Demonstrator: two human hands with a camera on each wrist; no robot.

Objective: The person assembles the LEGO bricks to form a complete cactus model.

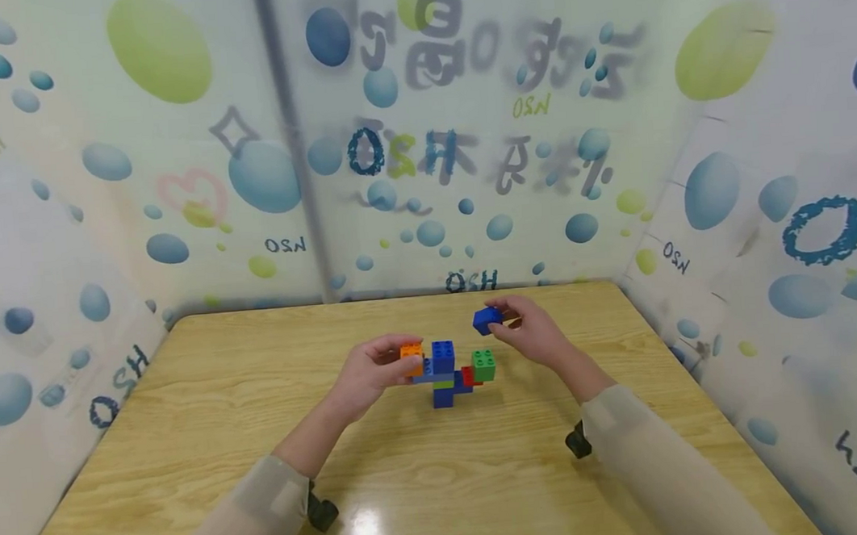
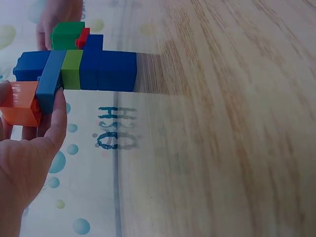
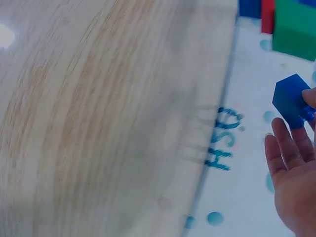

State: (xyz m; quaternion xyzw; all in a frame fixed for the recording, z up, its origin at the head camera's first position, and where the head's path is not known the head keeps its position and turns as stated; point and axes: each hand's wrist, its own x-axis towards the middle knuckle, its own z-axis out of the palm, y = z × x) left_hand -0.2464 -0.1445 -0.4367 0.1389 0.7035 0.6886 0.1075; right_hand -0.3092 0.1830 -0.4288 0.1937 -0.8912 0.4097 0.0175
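A small tower of toy building bricks stands upright on the wooden table. Its foot is a blue brick (image 1: 443, 398), with a lime brick (image 2: 71, 69) and a long lighter-blue brick (image 2: 50, 81) above. On top sits another blue brick (image 1: 444, 356). An orange brick (image 1: 411, 360) is at the tower's left end, and my left hand (image 1: 365, 377) grips it between thumb and fingers. To the right, a side arm carries a red brick (image 1: 467, 376) and a green brick (image 1: 484, 365). Up and right of these, my right hand (image 1: 535, 331) pinches a loose blue brick (image 3: 291, 98) in the air.
The wood-grain table (image 1: 411, 495) reaches to a patterned curtain (image 1: 428, 251) at the back, with more of it at both sides. A small dark device (image 1: 322, 511) sits at the left wrist and another dark device (image 1: 578, 441) at the right.
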